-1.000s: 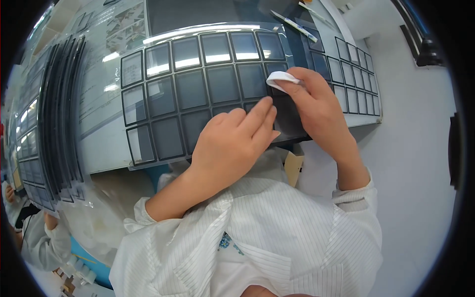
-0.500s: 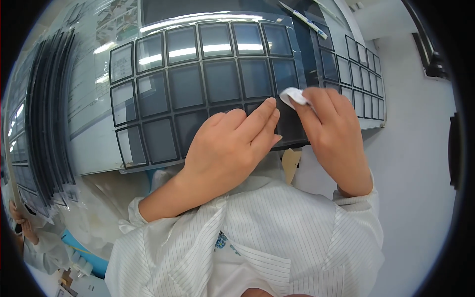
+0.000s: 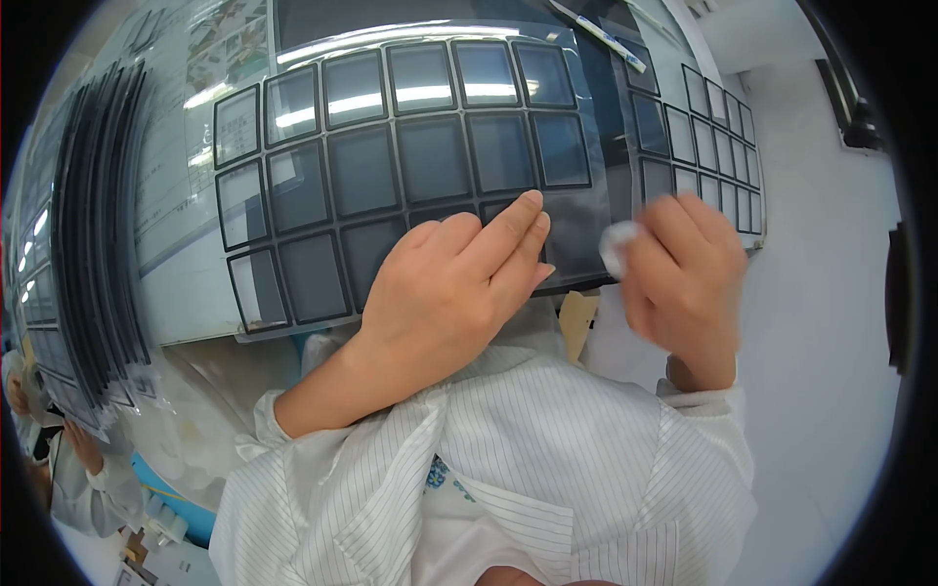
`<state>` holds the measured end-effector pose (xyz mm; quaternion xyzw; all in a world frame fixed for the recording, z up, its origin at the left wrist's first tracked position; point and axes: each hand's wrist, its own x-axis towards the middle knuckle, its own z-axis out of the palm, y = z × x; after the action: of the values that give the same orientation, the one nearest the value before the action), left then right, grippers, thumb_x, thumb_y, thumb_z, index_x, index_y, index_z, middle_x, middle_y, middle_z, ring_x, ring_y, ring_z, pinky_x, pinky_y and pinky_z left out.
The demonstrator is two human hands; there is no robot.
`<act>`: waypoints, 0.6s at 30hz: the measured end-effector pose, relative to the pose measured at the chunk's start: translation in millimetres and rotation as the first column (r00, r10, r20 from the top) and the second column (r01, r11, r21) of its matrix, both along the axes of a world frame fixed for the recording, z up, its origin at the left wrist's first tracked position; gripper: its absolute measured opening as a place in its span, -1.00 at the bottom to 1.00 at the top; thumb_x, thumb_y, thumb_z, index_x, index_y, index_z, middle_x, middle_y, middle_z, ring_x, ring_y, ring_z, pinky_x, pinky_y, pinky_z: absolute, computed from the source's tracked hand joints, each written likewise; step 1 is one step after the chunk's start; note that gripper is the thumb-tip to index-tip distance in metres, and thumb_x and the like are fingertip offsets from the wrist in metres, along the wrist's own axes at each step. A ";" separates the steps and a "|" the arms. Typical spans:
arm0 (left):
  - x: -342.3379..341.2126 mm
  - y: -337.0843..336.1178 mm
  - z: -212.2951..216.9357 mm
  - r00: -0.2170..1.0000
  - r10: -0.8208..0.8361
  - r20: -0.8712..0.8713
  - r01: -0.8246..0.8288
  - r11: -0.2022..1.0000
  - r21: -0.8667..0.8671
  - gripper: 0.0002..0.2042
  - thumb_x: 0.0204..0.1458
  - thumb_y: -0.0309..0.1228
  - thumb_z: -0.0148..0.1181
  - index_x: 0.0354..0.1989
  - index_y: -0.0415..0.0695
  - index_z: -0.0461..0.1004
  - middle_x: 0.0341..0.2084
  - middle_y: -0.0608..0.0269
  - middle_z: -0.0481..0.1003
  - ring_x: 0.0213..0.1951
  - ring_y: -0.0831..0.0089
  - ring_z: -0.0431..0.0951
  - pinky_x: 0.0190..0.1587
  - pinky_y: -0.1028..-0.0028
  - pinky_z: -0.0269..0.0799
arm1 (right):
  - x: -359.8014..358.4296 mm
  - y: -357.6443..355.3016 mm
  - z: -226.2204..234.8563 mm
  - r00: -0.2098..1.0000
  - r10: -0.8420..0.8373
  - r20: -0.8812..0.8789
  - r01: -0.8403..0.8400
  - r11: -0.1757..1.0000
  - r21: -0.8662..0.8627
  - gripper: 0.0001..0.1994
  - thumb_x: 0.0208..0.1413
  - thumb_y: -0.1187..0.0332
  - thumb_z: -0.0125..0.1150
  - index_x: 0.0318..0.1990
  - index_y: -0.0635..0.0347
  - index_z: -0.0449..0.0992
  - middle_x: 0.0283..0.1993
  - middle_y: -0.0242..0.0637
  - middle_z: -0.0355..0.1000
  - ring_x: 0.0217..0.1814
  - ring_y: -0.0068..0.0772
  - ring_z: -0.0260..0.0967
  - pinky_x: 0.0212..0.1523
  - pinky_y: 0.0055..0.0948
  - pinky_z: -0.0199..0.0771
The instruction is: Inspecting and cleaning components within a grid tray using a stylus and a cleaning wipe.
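Observation:
A clear sheet with rows of black-framed rectangular panels point(image 3: 437, 156) lies on the table in front of me. My left hand point(image 3: 454, 273) rests on its near part, with its index and middle fingers stretched out and pressing on the surface; the panels beneath are partly hidden. My right hand point(image 3: 689, 273), slightly blurred, pinches a crumpled white wipe point(image 3: 616, 249). It is at the sheet's near right corner, raised past the edge. Between the two hands, a dark grey area point(image 3: 575, 230) of the sheet shows no black frame.
A second sheet of black-framed panels point(image 3: 718, 151) lies at the right end of the table. Near the far edge is a slim white pen-like tool point(image 3: 601, 37). Several dark-edged sheets point(image 3: 103, 234) stand stacked at left. Another person's hand point(image 3: 84, 449) shows at lower left.
My right hand has moved right and toward me with the white wipe, off the sheet's corner. My left hand has stayed almost still. The other person's hands at lower left have shifted.

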<state>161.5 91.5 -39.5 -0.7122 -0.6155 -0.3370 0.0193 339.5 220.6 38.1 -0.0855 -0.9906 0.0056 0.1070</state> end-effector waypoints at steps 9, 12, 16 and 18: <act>6.1 2.4 7.0 1.000 -0.017 -0.008 0.018 0.998 0.054 -0.72 -0.15 -0.44 0.33 -0.20 -0.18 0.56 -0.12 0.26 0.53 -0.56 0.46 0.39 -0.49 0.52 0.32 | 82.4 8.4 4.7 0.741 -0.630 -0.233 0.257 0.586 -0.768 -0.92 0.00 0.53 0.01 -0.35 0.24 0.43 -0.50 -0.41 0.30 -0.53 -0.62 0.18 -0.50 -0.64 0.18; 4.0 -1.6 8.6 0.990 -0.140 0.021 0.134 0.975 0.177 -0.77 -0.15 -0.42 0.33 -0.28 -0.19 0.55 -0.21 0.25 0.53 -0.58 0.54 0.39 -0.56 0.54 0.23 | 87.5 25.0 11.2 0.487 -0.774 -0.405 0.366 0.602 -0.710 -0.91 0.21 0.44 -0.03 -0.27 0.24 0.39 -0.45 -0.51 0.28 -0.47 -0.74 0.11 -0.44 -0.70 0.12; 14.3 -20.2 18.3 0.933 -0.312 0.181 0.289 0.947 0.141 -0.80 -0.18 -0.48 0.35 -0.33 -0.19 0.55 -0.30 0.16 0.56 -0.59 0.43 0.47 -0.58 0.51 0.31 | 98.0 37.6 22.4 0.562 -0.606 -0.564 0.332 0.789 -0.517 -0.87 0.25 0.39 0.02 -0.34 0.20 0.36 -0.49 -0.56 0.20 -0.48 -0.80 0.02 -0.47 -0.72 0.02; 20.2 -26.8 11.8 0.890 -0.376 0.258 0.354 0.926 0.127 -0.82 -0.17 -0.47 0.35 -0.35 -0.19 0.55 -0.33 0.16 0.56 -0.57 0.42 0.50 -0.56 0.52 0.37 | 94.6 45.9 23.1 0.625 -0.565 -0.539 0.325 0.816 -0.478 -0.85 0.22 0.40 0.11 -0.40 0.20 0.36 -0.54 -0.57 0.18 -0.51 -0.82 -0.01 -0.51 -0.71 -0.02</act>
<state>181.7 64.7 -27.7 -0.7593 -0.4539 -0.4546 -0.1037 434.1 266.5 61.3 -0.3407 -0.8166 0.1767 0.4312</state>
